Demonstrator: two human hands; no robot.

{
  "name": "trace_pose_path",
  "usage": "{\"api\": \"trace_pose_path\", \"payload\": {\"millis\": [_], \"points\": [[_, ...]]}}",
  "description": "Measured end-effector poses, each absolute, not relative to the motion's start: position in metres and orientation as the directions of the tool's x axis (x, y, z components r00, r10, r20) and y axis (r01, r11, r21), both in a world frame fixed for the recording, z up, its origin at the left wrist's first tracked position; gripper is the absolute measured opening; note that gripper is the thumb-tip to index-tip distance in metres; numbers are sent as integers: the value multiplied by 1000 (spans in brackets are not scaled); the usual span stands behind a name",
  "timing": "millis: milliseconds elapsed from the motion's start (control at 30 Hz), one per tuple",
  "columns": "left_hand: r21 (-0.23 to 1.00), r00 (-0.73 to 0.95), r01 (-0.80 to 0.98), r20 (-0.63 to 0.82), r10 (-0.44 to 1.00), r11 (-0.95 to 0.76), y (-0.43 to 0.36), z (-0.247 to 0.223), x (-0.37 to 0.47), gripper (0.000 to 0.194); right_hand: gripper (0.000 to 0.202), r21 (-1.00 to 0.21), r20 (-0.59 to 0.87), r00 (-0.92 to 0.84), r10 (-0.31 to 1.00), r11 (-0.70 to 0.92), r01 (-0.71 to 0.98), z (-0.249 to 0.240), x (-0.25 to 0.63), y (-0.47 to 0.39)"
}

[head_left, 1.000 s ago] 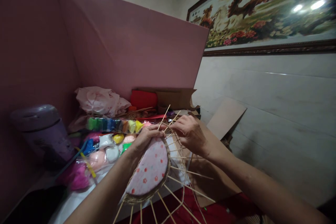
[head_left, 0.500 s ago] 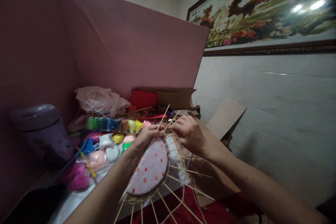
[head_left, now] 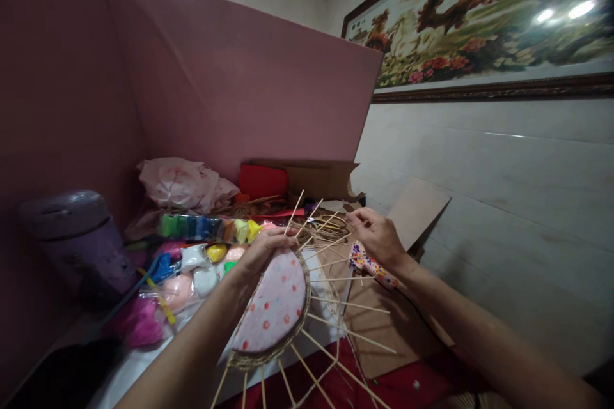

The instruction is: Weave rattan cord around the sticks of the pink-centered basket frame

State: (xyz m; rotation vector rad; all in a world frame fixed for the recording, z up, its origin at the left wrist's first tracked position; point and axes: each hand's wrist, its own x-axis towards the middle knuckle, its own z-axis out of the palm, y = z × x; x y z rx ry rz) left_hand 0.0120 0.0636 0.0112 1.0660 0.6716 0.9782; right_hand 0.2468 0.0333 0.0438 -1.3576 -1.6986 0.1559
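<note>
— What is the half-round panel with small red flowers point(head_left: 273, 307)?
— It looks like matt, soft cloth, and its braided cord edge point(head_left: 304, 319) is rough.
— And the clear bags of coloured clay point(head_left: 206, 280)?
— They are glossy, thin plastic, with wrinkles.

The table point(head_left: 350, 367), red where it shows, bears a flat cardboard sheet point(head_left: 400, 332) with a flower-patterned glue gun point(head_left: 377, 269) on it. Left of the cardboard sheet lie a white sheet point(head_left: 319, 291), then bagged coloured packets point(head_left: 205, 280); farthest left stands a purple container point(head_left: 89, 255).
</note>
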Motion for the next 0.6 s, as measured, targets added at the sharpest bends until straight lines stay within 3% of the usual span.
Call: {"api": "trace_pose_path", "payload": {"millis": [133,267,367,600], "points": [[940,436,-322,38,899,117,62,14,7,34,50,-716,453,-7,892,368,593,40,273,41],[949,419,-309,74,905,66,58,20,4,34,44,-871,338,-138,931,365,328,31,280,41],[946,413,-319,93,906,48,56,24,4,29,40,-916,324,-210,922,361,172,24,275,41],[930,464,-350,67,883,113,54,24,5,31,41,-963,203,-300,932,245,108,16,256,45]]}}
